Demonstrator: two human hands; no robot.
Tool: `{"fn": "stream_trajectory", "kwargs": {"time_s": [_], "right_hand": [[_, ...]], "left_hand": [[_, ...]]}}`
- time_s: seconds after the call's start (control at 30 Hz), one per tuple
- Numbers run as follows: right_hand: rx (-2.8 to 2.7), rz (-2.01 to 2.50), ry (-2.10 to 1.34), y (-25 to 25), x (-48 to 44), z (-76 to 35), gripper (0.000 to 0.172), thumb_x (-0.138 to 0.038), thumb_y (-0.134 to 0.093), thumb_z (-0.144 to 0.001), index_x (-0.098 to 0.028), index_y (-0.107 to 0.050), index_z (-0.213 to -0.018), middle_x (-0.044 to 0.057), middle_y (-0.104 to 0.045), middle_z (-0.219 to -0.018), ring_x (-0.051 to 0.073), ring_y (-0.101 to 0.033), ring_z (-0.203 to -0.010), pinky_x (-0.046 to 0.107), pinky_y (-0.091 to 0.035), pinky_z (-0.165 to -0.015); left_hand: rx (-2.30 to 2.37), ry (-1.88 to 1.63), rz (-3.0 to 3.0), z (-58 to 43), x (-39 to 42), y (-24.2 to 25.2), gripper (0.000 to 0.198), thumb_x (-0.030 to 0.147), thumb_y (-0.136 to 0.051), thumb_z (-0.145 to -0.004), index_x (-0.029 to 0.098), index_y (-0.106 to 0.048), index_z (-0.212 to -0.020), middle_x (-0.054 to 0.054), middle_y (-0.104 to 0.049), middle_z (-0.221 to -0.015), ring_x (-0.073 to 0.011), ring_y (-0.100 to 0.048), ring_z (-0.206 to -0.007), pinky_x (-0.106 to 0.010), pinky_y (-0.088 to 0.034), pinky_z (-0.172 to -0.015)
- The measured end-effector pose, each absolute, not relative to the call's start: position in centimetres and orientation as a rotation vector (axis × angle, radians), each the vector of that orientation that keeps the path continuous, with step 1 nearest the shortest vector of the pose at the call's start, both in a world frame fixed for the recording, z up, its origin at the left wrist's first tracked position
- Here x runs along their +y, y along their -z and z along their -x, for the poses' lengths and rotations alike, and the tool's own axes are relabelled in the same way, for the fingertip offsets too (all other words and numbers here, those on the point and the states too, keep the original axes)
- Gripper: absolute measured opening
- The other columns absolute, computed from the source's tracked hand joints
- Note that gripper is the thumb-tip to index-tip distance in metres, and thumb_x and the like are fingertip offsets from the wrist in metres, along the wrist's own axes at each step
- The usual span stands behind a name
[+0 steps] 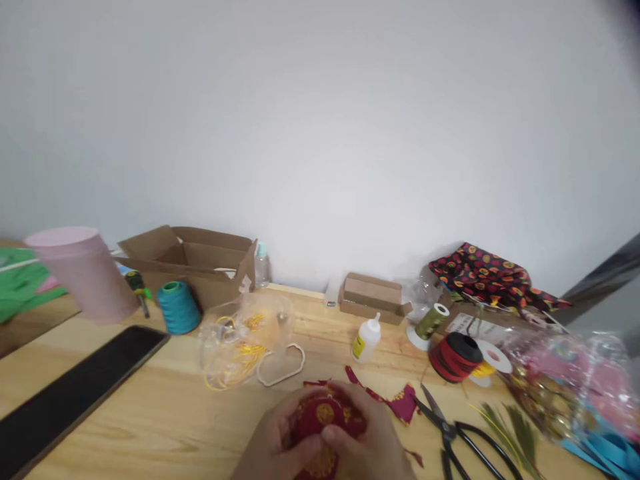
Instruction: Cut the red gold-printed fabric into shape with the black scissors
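Observation:
Both my hands are wrapped round a dark red piece of patterned fabric (325, 413) with gold round motifs, low in the middle of the head view. My left hand (280, 433) grips its left side and my right hand (367, 433) its right side, with both thumbs pressed on the front. What lies behind or inside the fabric is hidden. Dark red fabric scraps (401, 403) lie just beyond and right of my right hand. Black-handled scissors (450, 432) rest open on the table (165, 413) further right.
A white glue bottle (367, 339) stands beyond my hands. Left are a plastic bag of yellow cords (250, 347), a teal thread cone (179, 308), a cardboard box (200, 277) and a pink container (83, 273). Right are a red cord spool (455, 358) and clear bags (565, 380).

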State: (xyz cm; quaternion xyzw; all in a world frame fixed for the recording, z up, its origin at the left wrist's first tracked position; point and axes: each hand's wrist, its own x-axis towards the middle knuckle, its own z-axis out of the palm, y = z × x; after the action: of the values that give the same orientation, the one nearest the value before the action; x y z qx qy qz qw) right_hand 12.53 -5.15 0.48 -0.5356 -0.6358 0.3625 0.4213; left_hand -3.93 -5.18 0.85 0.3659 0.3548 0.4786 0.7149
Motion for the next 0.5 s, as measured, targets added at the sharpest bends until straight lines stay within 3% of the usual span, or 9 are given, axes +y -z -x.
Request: {"fn": "stream_trajectory", "kwargs": {"time_s": [0.13, 0.27, 0.4, 0.5], "right_hand": [[-1.337, 1.086, -1.230, 0.7, -4.1, -8.9, 0.016, -0.032, -0.068, -0.066, -0.018, -0.072, -0.072, 0.003, -0.067, -0.069, 0.019, -0.061, -0.066, 0.026, -0.049, -0.061], [-1.089, 1.022, -1.331, 1.2, -4.4, -8.3, 0.016, -0.032, -0.069, -0.065, -0.018, -0.071, -0.071, 0.002, -0.067, -0.070, 0.018, -0.061, -0.066, 0.025, -0.050, -0.060], [-0.999, 1.191, -1.222, 1.4, -4.5, -8.7, 0.019, -0.036, -0.072, -0.058, -0.018, -0.071, -0.065, 0.003, -0.069, -0.068, 0.021, -0.063, -0.064, 0.025, -0.052, -0.057], [-0.935, 1.331, -1.153, 1.7, -4.2, -9.4, 0.021, -0.039, -0.073, -0.053, -0.020, -0.071, -0.061, 0.002, -0.069, -0.060, 0.021, -0.063, -0.057, 0.024, -0.053, -0.051]], "left_hand": [[0.753, -1.125, -0.792, 4.3, -5.4, 0.3, 0.043, 0.021, -0.072, -0.061, 0.021, -0.060, -0.103, -0.009, -0.067, -0.106, -0.0271, -0.057, -0.103, -0.040, -0.043, -0.089], [0.787, -1.218, -0.807, 3.4, -6.1, 2.5, 0.044, 0.025, -0.071, -0.062, 0.022, -0.059, -0.104, -0.010, -0.061, -0.116, -0.0261, -0.051, -0.111, -0.040, -0.037, -0.096], [0.843, -1.261, -0.839, 3.8, -6.6, 3.5, 0.053, 0.040, -0.070, -0.058, 0.024, -0.057, -0.107, -0.011, -0.062, -0.113, -0.0276, -0.056, -0.104, -0.042, -0.043, -0.090], [1.387, -1.240, -1.153, 8.6, -6.1, 2.0, 0.042, 0.043, -0.065, -0.061, 0.020, -0.063, -0.096, -0.012, -0.064, -0.109, -0.0286, -0.055, -0.104, -0.041, -0.040, -0.093]]}}
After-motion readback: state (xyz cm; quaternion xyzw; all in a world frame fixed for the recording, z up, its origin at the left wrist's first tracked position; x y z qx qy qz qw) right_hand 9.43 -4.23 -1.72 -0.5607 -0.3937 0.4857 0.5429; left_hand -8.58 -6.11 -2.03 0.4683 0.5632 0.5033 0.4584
